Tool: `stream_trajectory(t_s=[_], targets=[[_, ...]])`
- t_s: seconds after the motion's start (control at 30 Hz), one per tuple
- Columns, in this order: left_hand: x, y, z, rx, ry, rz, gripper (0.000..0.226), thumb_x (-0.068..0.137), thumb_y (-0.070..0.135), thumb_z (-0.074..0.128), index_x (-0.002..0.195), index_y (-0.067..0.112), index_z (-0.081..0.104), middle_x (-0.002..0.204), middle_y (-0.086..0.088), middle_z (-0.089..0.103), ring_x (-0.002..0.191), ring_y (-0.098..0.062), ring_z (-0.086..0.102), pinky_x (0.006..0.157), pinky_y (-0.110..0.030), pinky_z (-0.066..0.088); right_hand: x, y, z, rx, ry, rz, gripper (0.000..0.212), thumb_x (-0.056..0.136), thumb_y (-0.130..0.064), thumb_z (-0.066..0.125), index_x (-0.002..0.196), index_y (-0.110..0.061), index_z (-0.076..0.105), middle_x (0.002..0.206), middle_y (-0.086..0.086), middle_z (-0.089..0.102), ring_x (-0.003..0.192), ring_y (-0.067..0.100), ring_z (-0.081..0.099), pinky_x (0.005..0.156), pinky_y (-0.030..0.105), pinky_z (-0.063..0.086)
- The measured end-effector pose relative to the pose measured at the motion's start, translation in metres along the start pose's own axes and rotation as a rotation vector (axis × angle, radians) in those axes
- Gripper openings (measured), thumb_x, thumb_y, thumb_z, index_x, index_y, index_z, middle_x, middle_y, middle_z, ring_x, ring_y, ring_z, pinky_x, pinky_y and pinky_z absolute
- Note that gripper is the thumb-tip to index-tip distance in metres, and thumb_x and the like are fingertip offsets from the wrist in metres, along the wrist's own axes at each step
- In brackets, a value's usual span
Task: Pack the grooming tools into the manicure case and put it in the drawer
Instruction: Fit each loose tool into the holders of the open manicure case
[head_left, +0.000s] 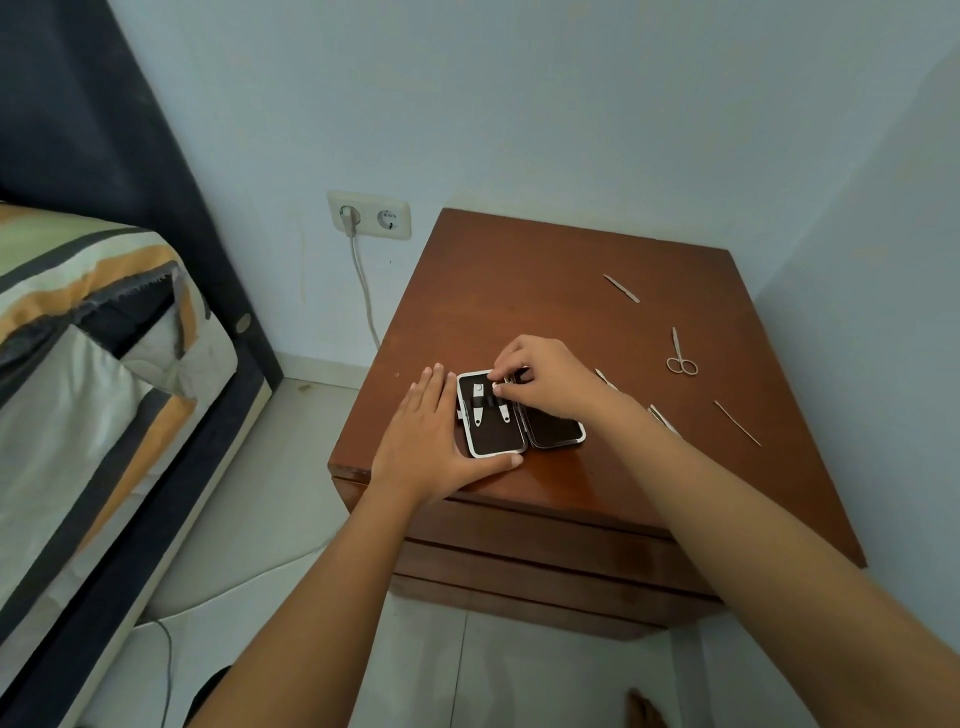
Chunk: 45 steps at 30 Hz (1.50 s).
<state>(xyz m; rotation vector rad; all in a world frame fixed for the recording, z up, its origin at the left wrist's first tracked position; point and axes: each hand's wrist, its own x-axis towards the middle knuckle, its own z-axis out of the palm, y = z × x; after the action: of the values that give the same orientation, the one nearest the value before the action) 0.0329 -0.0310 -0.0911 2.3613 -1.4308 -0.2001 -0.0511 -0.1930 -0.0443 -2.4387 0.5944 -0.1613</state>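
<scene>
Open manicure case (498, 434) at the nightstand's (519, 291) front edge looks light and skiddy, so left hand (434, 441) lies flat bracing its rim while right hand (540, 376) pinches a small clipper (503, 402) into the strap; scissors (680, 356) lie well apart.

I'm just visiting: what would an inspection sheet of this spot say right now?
Surface: brown wooden nightstand, drawers shut.
Job's things: manicure case lies open, two clippers strapped in; scissors, file and thin pick loose on top.
Clutter: nothing seen.
Hands: left hand flat, steadying the case; right hand pinching a tool at the strap.
Cables: white cord plugged into wall socket.
Surroundings: bed at left, pale walls, tiled floor.
</scene>
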Motion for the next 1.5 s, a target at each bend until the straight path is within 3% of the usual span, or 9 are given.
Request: stream_trajectory(t_s=[0.1,0.2,0.3,0.47,0.6,0.77,0.93,1.07,1.5], targets=[[0.000,-0.001,0.001,0.009,0.000,-0.002,0.128,0.056,0.093,0.034,0.150,0.011,0.004,0.159,-0.006,0.001,0.146,-0.015,-0.005,0.116,-0.030,-0.004,-0.013,0.019,-0.017,0.018,0.200,0.052,0.012,0.081,-0.014,0.067,0.091,-0.013,0.073,0.100,0.007,0.066,0.093,0.018,0.061,0.089,0.030,0.049],[0.000,0.000,0.000,0.020,-0.007,-0.009,0.128,0.056,0.093,0.034,0.150,0.012,0.003,0.160,-0.004,-0.001,0.145,-0.014,-0.007,0.115,-0.028,-0.005,-0.029,0.062,-0.044,0.022,0.527,0.277,0.011,0.079,-0.010,0.064,0.085,-0.011,0.073,0.096,0.013,0.070,0.090,0.026,0.063,0.087,0.030,0.044],[0.000,0.000,0.000,0.017,-0.007,-0.014,0.129,0.054,0.094,0.032,0.150,0.012,0.004,0.160,-0.004,-0.001,0.145,-0.014,-0.006,0.114,-0.028,-0.005,-0.049,0.107,-0.067,-0.028,0.648,0.495,0.009,0.078,-0.014,0.064,0.083,-0.010,0.071,0.096,0.019,0.069,0.090,0.031,0.061,0.082,0.031,0.043],[0.001,-0.001,0.001,0.029,-0.006,-0.016,0.128,0.054,0.094,0.031,0.150,0.013,0.004,0.160,-0.003,0.000,0.145,-0.014,-0.005,0.114,-0.029,-0.004,-0.057,0.132,-0.074,-0.021,0.586,0.619,0.019,0.073,-0.031,0.074,0.068,-0.015,0.066,0.088,0.019,0.065,0.085,0.032,0.061,0.081,0.035,0.050],[0.000,-0.001,0.000,0.038,0.002,-0.012,0.127,0.055,0.094,0.032,0.150,0.014,0.004,0.160,-0.003,0.001,0.146,-0.014,-0.005,0.113,-0.028,-0.004,-0.047,0.127,-0.070,-0.024,0.597,0.622,0.016,0.079,-0.018,0.070,0.071,-0.005,0.067,0.077,0.014,0.063,0.081,0.031,0.060,0.079,0.037,0.050],[0.001,-0.001,0.001,0.033,-0.005,-0.020,0.126,0.055,0.093,0.035,0.150,0.014,0.005,0.160,-0.003,0.001,0.146,-0.014,-0.005,0.113,-0.028,-0.004,-0.041,0.125,-0.064,-0.116,0.497,0.663,0.030,0.090,-0.018,0.051,0.086,0.006,0.069,0.095,0.028,0.067,0.093,0.042,0.058,0.084,0.042,0.050],[0.001,-0.001,0.001,0.028,-0.015,0.018,0.128,0.055,0.093,0.031,0.150,0.012,0.002,0.159,-0.003,0.000,0.145,-0.013,-0.006,0.115,-0.029,-0.004,-0.054,0.072,-0.049,-0.028,0.457,0.476,0.023,0.085,-0.026,0.061,0.070,-0.011,0.072,0.084,0.024,0.067,0.084,0.037,0.059,0.073,0.038,0.046],[0.000,-0.003,0.000,0.056,-0.049,0.056,0.123,0.059,0.090,0.026,0.150,0.012,-0.002,0.159,-0.002,-0.002,0.145,-0.014,-0.008,0.118,-0.032,-0.003,-0.073,0.006,-0.013,0.034,0.348,0.336,0.032,0.082,-0.017,0.061,0.053,-0.025,0.050,0.072,0.002,0.049,0.080,0.021,0.048,0.074,0.033,0.040],[-0.006,-0.004,-0.001,0.049,-0.130,0.102,0.114,0.063,0.086,0.018,0.150,0.015,0.000,0.159,0.000,-0.002,0.145,-0.017,-0.009,0.116,-0.032,-0.005,-0.101,-0.033,0.022,-0.256,0.151,0.361,0.024,0.085,-0.023,0.051,0.078,-0.005,0.065,0.100,0.012,0.058,0.101,0.029,0.050,0.077,0.038,0.044]])
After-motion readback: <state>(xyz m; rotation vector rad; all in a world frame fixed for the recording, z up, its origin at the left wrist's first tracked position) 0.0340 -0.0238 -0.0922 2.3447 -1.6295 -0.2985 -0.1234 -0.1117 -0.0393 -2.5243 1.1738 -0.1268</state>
